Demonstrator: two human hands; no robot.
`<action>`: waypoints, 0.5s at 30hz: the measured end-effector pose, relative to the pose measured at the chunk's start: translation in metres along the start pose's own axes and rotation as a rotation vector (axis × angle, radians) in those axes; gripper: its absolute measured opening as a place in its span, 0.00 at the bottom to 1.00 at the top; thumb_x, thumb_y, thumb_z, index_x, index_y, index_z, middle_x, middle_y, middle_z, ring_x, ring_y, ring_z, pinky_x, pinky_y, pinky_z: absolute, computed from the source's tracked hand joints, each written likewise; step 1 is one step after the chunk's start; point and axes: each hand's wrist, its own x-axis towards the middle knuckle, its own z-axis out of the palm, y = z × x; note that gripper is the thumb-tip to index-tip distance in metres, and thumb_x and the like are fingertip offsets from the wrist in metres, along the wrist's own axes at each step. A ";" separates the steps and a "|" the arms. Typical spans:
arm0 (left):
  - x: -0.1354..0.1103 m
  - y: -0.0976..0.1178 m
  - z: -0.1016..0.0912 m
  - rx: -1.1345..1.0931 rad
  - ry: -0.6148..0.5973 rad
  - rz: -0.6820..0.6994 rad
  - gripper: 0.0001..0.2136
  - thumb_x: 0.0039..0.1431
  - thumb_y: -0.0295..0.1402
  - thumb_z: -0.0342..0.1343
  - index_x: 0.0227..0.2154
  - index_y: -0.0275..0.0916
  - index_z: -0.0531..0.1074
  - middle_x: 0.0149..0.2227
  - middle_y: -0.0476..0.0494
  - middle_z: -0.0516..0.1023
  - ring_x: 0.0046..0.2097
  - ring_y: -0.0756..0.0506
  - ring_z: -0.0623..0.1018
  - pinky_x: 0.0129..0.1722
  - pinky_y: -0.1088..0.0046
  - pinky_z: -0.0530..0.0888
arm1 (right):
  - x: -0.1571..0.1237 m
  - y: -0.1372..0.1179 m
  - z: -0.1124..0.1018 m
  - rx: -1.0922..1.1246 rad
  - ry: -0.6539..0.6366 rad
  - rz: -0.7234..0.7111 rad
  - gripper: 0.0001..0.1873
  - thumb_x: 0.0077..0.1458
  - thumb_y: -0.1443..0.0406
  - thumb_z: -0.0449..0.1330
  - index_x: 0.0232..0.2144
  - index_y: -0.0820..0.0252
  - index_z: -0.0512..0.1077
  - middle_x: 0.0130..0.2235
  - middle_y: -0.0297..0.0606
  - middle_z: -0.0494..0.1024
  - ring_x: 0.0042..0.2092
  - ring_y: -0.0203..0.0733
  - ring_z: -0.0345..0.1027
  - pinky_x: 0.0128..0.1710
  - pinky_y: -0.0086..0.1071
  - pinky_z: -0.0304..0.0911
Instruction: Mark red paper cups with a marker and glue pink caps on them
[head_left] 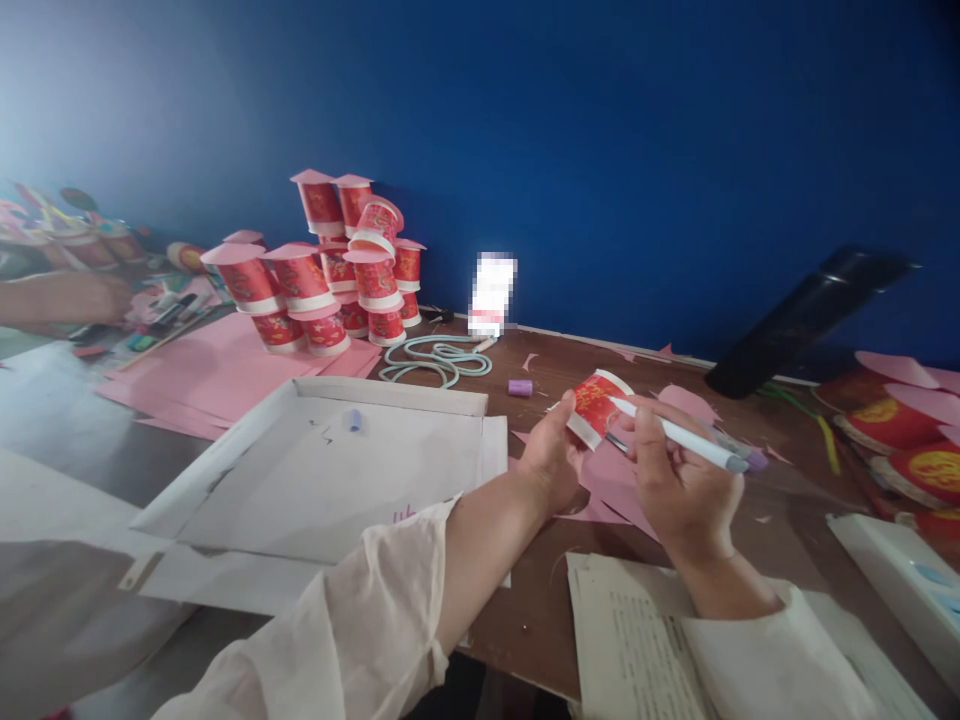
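Note:
My left hand is wrapped round a red paper cup with gold print and white bands, tilted on its side above the table. In my right hand is a white marker, its tip at the cup's printed side; whether it touches I cannot tell. A second pen with a purple end shows behind my right fingers, partly hidden. Pink paper pieces lie beneath both hands. A purple marker cap rests on the table beyond my left hand.
Red cups with pink paper tops stand stacked at the left back. A white box lid lies left of my arm. Nearby are a coiled cable, a tilted black bottle, printed sheets and another person's arm.

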 end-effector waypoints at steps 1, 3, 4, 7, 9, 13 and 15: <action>0.000 0.000 0.000 0.002 0.006 -0.004 0.15 0.64 0.42 0.54 0.37 0.35 0.79 0.40 0.38 0.83 0.49 0.41 0.80 0.57 0.67 0.71 | 0.000 0.000 0.000 -0.002 0.001 0.003 0.12 0.63 0.60 0.56 0.41 0.59 0.78 0.31 0.39 0.81 0.31 0.42 0.75 0.36 0.42 0.74; 0.000 0.000 0.000 0.003 0.019 -0.009 0.14 0.63 0.42 0.55 0.37 0.35 0.80 0.39 0.39 0.83 0.50 0.42 0.79 0.57 0.68 0.70 | 0.000 0.000 0.000 -0.011 0.000 0.009 0.13 0.63 0.60 0.56 0.41 0.59 0.78 0.31 0.40 0.80 0.31 0.43 0.75 0.36 0.42 0.73; 0.001 0.000 0.000 0.004 0.023 -0.006 0.14 0.63 0.42 0.56 0.37 0.35 0.80 0.40 0.39 0.83 0.50 0.42 0.79 0.57 0.69 0.70 | 0.000 0.000 0.000 -0.016 -0.001 0.013 0.14 0.63 0.59 0.56 0.42 0.60 0.78 0.31 0.40 0.80 0.31 0.43 0.75 0.37 0.42 0.73; 0.003 -0.001 -0.002 0.006 0.016 0.015 0.13 0.63 0.40 0.56 0.37 0.35 0.80 0.41 0.39 0.83 0.52 0.42 0.78 0.57 0.69 0.70 | 0.000 -0.001 0.001 -0.026 -0.014 0.033 0.15 0.63 0.58 0.56 0.42 0.60 0.78 0.31 0.41 0.81 0.31 0.43 0.75 0.38 0.42 0.73; 0.003 -0.001 -0.002 0.009 0.013 0.017 0.13 0.63 0.40 0.55 0.37 0.35 0.79 0.42 0.38 0.82 0.53 0.41 0.78 0.58 0.68 0.70 | 0.001 -0.002 0.001 -0.041 -0.026 0.043 0.16 0.63 0.57 0.56 0.42 0.60 0.78 0.31 0.41 0.81 0.31 0.42 0.75 0.38 0.42 0.73; 0.003 0.000 -0.001 0.010 0.037 -0.017 0.12 0.63 0.38 0.54 0.38 0.35 0.79 0.45 0.37 0.82 0.54 0.40 0.77 0.58 0.65 0.70 | 0.000 -0.001 0.001 -0.073 -0.040 0.049 0.16 0.64 0.56 0.55 0.40 0.59 0.78 0.31 0.40 0.81 0.30 0.41 0.75 0.38 0.39 0.72; 0.002 0.001 0.000 0.008 0.049 -0.046 0.12 0.63 0.37 0.54 0.39 0.34 0.78 0.45 0.37 0.81 0.55 0.40 0.77 0.58 0.66 0.70 | -0.001 0.000 0.000 -0.093 -0.048 0.059 0.16 0.64 0.56 0.54 0.39 0.58 0.78 0.31 0.39 0.81 0.31 0.42 0.75 0.37 0.38 0.71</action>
